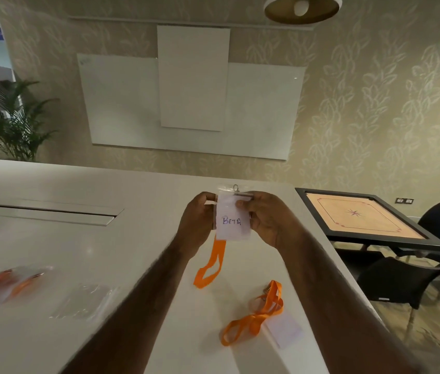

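A clear badge holder (233, 214) was held upright above the table (78, 238), nearer its right edge than its left. It was pinched at its upper left side by the left hand (197, 220) and at its upper right corner by the right hand (264, 217), whose thumb was pressed on the front. A card lettered "BETA" was seen inside the holder, so the insertion was judged done or nearly done. A metal clip (236, 188) stood at the top edge, and an orange lanyard (210, 268) hung below the holder; whether the two were joined could not be told. Near the right edge a second lanyard (256, 317) lay beside another badge (285, 330), seemingly finished. Toward the near left corner an empty sleeve (86, 300) and a blurred bundle (5, 282) of sleeves and orange straps were judged to be awaiting assembly.
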A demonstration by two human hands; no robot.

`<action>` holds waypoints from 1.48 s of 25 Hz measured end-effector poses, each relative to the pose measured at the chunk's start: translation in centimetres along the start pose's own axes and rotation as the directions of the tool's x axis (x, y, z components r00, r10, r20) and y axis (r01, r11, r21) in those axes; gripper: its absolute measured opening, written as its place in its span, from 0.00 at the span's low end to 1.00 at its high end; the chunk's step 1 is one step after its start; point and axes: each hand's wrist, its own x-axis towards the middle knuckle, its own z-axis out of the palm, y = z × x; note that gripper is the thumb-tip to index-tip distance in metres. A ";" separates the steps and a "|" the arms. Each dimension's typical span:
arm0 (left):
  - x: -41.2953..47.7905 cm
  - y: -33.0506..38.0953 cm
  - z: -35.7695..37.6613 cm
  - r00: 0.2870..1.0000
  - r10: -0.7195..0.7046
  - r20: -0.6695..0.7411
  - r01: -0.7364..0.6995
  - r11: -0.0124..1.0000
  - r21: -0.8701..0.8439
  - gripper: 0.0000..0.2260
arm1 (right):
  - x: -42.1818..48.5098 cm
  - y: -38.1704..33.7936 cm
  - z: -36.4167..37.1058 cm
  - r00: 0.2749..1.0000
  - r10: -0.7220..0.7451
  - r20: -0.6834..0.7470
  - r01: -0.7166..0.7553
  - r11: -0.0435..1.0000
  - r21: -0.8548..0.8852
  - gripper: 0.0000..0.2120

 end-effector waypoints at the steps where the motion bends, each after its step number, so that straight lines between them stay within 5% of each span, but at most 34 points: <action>1: 0.1 0.3 0.2 0.999 0.006 -0.041 -0.006 1.000 -0.001 0.07 | 0.0 0.2 0.2 1.000 -0.009 -0.005 0.009 1.000 -0.022 0.11; 5: 0.4 1.1 -0.1 0.992 0.051 -0.115 -0.049 0.999 0.021 0.08 | -0.2 0.3 1.2 0.995 -0.091 -0.048 0.085 0.988 -0.127 0.12; 8: 0.2 0.9 -0.8 0.997 0.079 0.000 -0.079 0.995 -0.057 0.09 | -0.4 0.2 1.4 0.991 -0.122 -0.061 0.109 0.977 -0.184 0.14; 14: -2.2 -1.6 0.5 0.987 0.062 0.148 -0.035 0.983 -0.178 0.12 | 0.1 -1.3 0.9 0.992 -0.071 -0.106 0.074 0.997 0.028 0.11; 19: -1.9 -4.3 2.0 0.974 0.011 0.227 -0.086 0.943 0.321 0.06 | 0.6 -1.8 -0.1 0.987 -0.006 -0.161 0.020 0.996 0.086 0.09; 25: 0.3 -4.9 1.1 0.993 0.092 0.076 -0.119 0.795 0.594 0.08 | 0.0 -0.6 -0.5 0.988 0.084 -0.129 -0.081 0.996 0.029 0.07; 28: 0.8 -3.7 1.2 0.991 0.073 -0.109 -0.041 0.961 0.272 0.05 | -0.7 0.2 -0.1 0.978 0.145 -0.151 -0.169 0.973 -0.161 0.02; 31: 0.7 -3.3 1.4 0.994 -0.064 -0.088 0.055 0.994 -0.095 0.06 | -1.1 0.5 0.1 0.976 0.128 -0.176 -0.181 0.926 -0.331 0.04; 37: 0.7 -3.2 0.6 0.994 -0.055 0.091 0.075 0.970 -0.230 0.08 | -1.0 1.0 0.2 0.998 0.016 -0.066 -0.038 0.937 -0.346 0.05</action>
